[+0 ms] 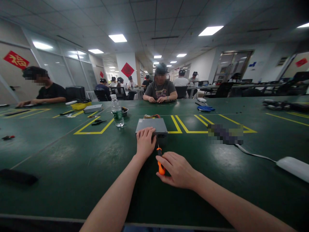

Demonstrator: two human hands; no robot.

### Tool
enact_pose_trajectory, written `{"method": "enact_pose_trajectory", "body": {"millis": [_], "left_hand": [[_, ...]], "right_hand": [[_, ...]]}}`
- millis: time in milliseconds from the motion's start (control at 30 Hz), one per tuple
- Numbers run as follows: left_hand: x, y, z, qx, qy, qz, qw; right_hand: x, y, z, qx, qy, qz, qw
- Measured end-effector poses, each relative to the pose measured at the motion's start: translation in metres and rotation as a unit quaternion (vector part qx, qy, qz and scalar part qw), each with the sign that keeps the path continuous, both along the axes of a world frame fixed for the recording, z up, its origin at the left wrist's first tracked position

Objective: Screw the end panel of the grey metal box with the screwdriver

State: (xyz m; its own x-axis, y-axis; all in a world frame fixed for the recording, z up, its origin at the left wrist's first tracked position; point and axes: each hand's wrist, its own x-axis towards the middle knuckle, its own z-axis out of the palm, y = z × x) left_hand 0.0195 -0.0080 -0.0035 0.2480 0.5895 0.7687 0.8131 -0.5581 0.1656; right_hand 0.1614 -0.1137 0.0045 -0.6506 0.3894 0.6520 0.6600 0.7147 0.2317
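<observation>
A grey metal box (pixel 154 124) with bundled wires (pixel 152 116) at its far side sits on the green table (pixel 103 180). My left hand (pixel 145 141) rests on the box's near left part, its fingers over the top edge and the thumb at the front face. In my right hand (pixel 177 169) is an orange and black screwdriver (pixel 160 162), held between thumb and fingers. The thin shaft points away from me, its tip just short of the box's front face. Whether the tip touches the box cannot be made out.
Left of the box stand a water bottle (pixel 117 112) and a bowl (pixel 124 111). Blue gloves (pixel 205 108) lie at the back right. A white power strip (pixel 293 167) with a cable is at the right. A person (pixel 160 87) sits across the table, another (pixel 49 88) at the far left.
</observation>
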Motion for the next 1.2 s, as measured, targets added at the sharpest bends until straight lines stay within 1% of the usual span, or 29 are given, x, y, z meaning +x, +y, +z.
{"method": "enact_pose_trajectory", "body": {"millis": [67, 200, 333, 467, 600, 667, 833, 900, 1067, 1200], "left_hand": [[0.000, 0.000, 0.000, -0.002, -0.001, -0.003, 1.000], [0.000, 0.000, 0.001, -0.004, -0.006, -0.003, 1.000], [0.000, 0.000, 0.000, -0.005, -0.005, -0.003, 1.000], [0.001, 0.000, 0.000, -0.003, -0.003, 0.001, 1.000], [0.001, -0.001, 0.001, 0.001, -0.002, 0.002, 1.000], [0.001, -0.001, 0.001, 0.000, -0.004, 0.001, 1.000], [0.000, 0.000, 0.000, -0.006, -0.005, -0.004, 1.000], [0.000, 0.001, 0.000, -0.006, -0.005, -0.006, 1.000], [0.000, 0.000, 0.000, -0.008, -0.003, -0.006, 1.000], [0.000, 0.000, 0.000, -0.004, 0.000, -0.001, 1.000]], "right_hand": [[0.001, 0.001, 0.002, 0.026, -0.008, -0.010, 1.000], [0.006, 0.002, 0.007, 0.090, 0.004, -0.057, 0.994], [0.010, 0.001, 0.007, 0.115, 0.004, -0.091, 0.989], [0.011, 0.000, 0.005, 0.116, -0.008, -0.118, 0.986], [0.010, 0.000, 0.005, 0.111, -0.012, -0.120, 0.987], [0.010, 0.001, 0.006, 0.108, -0.005, -0.119, 0.987], [0.012, 0.003, 0.007, 0.085, 0.020, -0.147, 0.985], [0.013, 0.003, 0.006, 0.086, 0.013, -0.126, 0.988], [0.015, 0.004, 0.005, 0.101, 0.009, -0.028, 0.994], [0.014, 0.003, 0.005, 0.087, -0.010, -0.011, 0.996]]}}
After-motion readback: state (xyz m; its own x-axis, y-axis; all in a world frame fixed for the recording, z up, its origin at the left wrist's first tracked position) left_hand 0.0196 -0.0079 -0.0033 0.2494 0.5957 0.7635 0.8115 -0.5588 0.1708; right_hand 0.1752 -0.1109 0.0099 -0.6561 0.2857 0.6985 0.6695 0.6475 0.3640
